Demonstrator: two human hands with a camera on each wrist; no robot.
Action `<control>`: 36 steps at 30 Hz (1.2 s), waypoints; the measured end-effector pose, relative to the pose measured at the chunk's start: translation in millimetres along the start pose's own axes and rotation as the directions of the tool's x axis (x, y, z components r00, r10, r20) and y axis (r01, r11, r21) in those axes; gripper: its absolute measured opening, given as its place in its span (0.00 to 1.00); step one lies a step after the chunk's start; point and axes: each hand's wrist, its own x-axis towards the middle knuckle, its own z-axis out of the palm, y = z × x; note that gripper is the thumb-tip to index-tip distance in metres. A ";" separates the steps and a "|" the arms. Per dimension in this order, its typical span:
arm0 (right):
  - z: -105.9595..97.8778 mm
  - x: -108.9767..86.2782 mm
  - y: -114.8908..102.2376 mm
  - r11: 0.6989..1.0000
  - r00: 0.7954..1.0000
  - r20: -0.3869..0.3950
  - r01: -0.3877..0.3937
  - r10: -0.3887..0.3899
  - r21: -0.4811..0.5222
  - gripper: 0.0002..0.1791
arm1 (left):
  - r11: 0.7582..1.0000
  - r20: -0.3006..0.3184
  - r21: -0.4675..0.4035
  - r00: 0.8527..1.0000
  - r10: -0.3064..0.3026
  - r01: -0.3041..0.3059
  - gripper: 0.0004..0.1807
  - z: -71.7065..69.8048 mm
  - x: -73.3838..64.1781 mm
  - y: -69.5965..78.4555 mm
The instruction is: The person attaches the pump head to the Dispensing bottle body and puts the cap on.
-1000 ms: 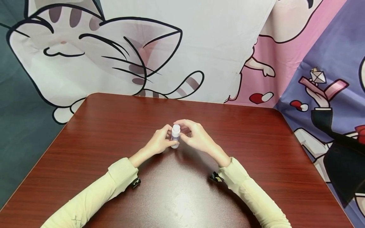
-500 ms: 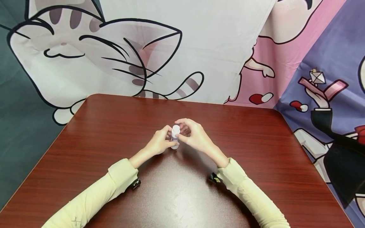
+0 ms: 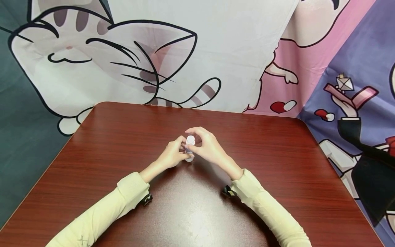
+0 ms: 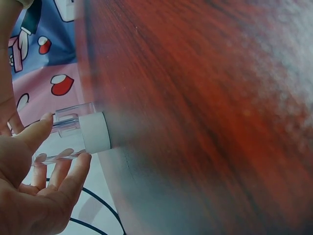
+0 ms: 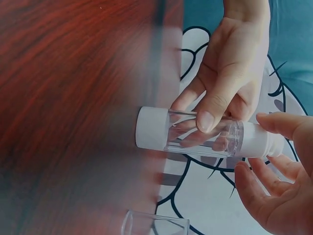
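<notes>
My left hand (image 3: 169,155) holds a small clear bottle (image 3: 190,139) with a white base and a white top, upright near the middle of the table. In the left wrist view its thumb is on one side of the clear body and its fingertips are on the other, just above the white base (image 4: 96,132). My right hand (image 3: 207,145) has its bent fingers spread around the white top (image 5: 254,140). The thumb is at one side, and the fingertips sit slightly off the other side. A clear cup-shaped cap (image 5: 161,225) stands on the table nearby.
The reddish-brown wooden table (image 3: 135,127) has rounded far corners. Behind it hangs a cloth printed with a cartoon cat (image 3: 92,68), with pink and blue parts at the right. A dark wrist camera (image 3: 229,191) sits under the right cuff.
My right hand has moved left and in over the bottle; its thumb now crosses in front of the bottle and its index finger arches behind the top. My left hand and the bottle have stayed in place.
</notes>
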 end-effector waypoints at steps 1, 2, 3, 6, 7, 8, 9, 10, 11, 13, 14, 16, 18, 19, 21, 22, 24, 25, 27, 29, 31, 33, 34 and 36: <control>-0.1 0.7 -0.4 1.000 1.000 0.002 0.000 0.000 -0.001 0.23 | 1.000 0.001 -0.001 1.000 0.001 -0.001 0.21 0.0 -0.1 0.0; -0.1 1.5 -0.7 1.000 1.000 0.004 0.000 0.000 -0.001 0.23 | 1.000 0.000 0.000 1.000 0.002 -0.002 0.21 0.1 -0.1 0.0; -0.1 2.2 -0.8 1.000 1.000 0.007 -0.002 0.002 -0.004 0.23 | 1.000 0.000 0.004 1.000 0.002 -0.002 0.21 0.1 -0.2 -0.1; -0.1 3.6 -0.5 1.000 1.000 0.014 -0.003 0.003 0.007 0.25 | 1.000 -0.001 0.009 1.000 -0.008 0.008 0.21 0.5 -0.1 -0.2; 0.0 3.9 -0.3 1.000 1.000 0.017 -0.001 0.000 0.015 0.25 | 1.000 -0.002 0.013 1.000 -0.010 0.010 0.21 0.5 -0.1 -0.2; 0.1 4.0 0.0 1.000 1.000 0.021 0.003 -0.004 0.022 0.26 | 1.000 -0.002 0.014 1.000 -0.013 0.013 0.21 0.5 -0.1 -0.2; -0.1 3.9 0.2 1.000 1.000 0.025 0.010 -0.011 0.027 0.26 | 1.000 -0.001 0.014 1.000 -0.016 0.016 0.22 0.5 -0.1 -0.2; -0.2 3.8 0.4 0.999 0.999 0.029 0.020 -0.021 0.031 0.26 | 1.000 0.000 0.013 1.000 -0.019 0.019 0.22 0.6 0.1 -0.1; -0.6 3.5 0.6 0.999 0.999 0.034 0.034 -0.035 0.032 0.26 | 1.000 0.002 0.015 1.000 -0.020 0.020 0.22 0.6 0.2 -0.1; -1.7 2.3 0.9 0.998 0.997 0.044 0.057 -0.058 0.023 0.24 | 1.000 0.006 0.014 1.000 -0.022 0.022 0.22 0.4 0.1 0.2; -2.6 1.5 0.7 0.998 0.996 0.050 0.069 -0.070 0.015 0.23 | 1.000 0.007 0.014 1.000 -0.022 0.022 0.22 0.4 0.0 0.4; -4.0 -0.1 1.0 0.997 0.995 0.063 0.082 -0.083 0.013 0.22 | 1.000 0.007 0.016 1.000 -0.017 0.017 0.22 0.3 0.0 0.5; -5.4 -1.8 1.6 0.996 0.994 0.076 0.083 -0.084 0.020 0.23 | 1.000 0.002 0.020 1.000 -0.011 0.011 0.22 0.5 0.1 0.5; -5.8 -2.4 1.9 0.996 0.993 0.084 0.080 -0.082 0.035 0.24 | 1.000 -0.002 0.021 1.000 -0.008 0.008 0.22 0.7 0.3 0.4; -6.2 -3.5 3.0 0.995 0.992 0.100 0.074 -0.080 0.063 0.25 | 1.000 -0.009 0.023 1.000 -0.002 0.002 0.22 1.0 0.4 0.0; -6.5 -4.1 3.7 0.994 0.991 0.106 0.068 -0.076 0.081 0.25 | 1.000 -0.012 0.022 1.000 0.002 -0.002 0.22 1.2 0.6 -0.4; -7.0 -5.1 4.4 0.992 0.991 0.113 0.059 -0.071 0.107 0.26 | 1.000 -0.016 0.019 1.000 0.011 -0.011 0.22 1.3 0.6 -0.8; -7.2 -5.6 4.7 0.992 0.991 0.115 0.054 -0.068 0.117 0.25 | 1.000 -0.017 0.018 1.000 0.012 -0.012 0.22 1.4 0.6 -0.8; -7.6 -6.7 5.6 0.991 0.991 0.116 0.047 -0.061 0.124 0.25 | 1.000 -0.017 0.013 1.000 0.015 -0.015 0.22 1.6 0.7 -1.0; -8.4 -7.9 5.8 0.993 0.992 0.111 0.041 -0.053 0.108 0.25 | 1.000 -0.015 0.009 1.000 0.016 -0.016 0.22 1.7 0.8 -0.9; -9.0 -8.9 6.1 0.996 0.993 0.102 0.042 -0.050 0.085 0.24 | 1.000 -0.015 0.005 1.000 0.011 -0.011 0.22 1.9 0.9 -1.0; -9.7 -9.6 6.4 0.997 0.994 0.092 0.045 -0.050 0.061 0.24 | 1.000 -0.015 0.004 1.000 0.015 -0.015 0.22 2.0 0.7 -1.4; -10.1 -9.9 6.2 0.998 0.995 0.087 0.045 -0.049 0.050 0.24 | 1.000 -0.015 0.002 1.000 0.016 -0.016 0.22 2.0 0.5 -1.5; -10.4 -10.2 6.4 0.998 0.996 0.079 0.043 -0.047 0.042 0.23 | 1.000 -0.015 0.001 1.000 0.018 -0.018 0.21 1.9 0.2 -1.5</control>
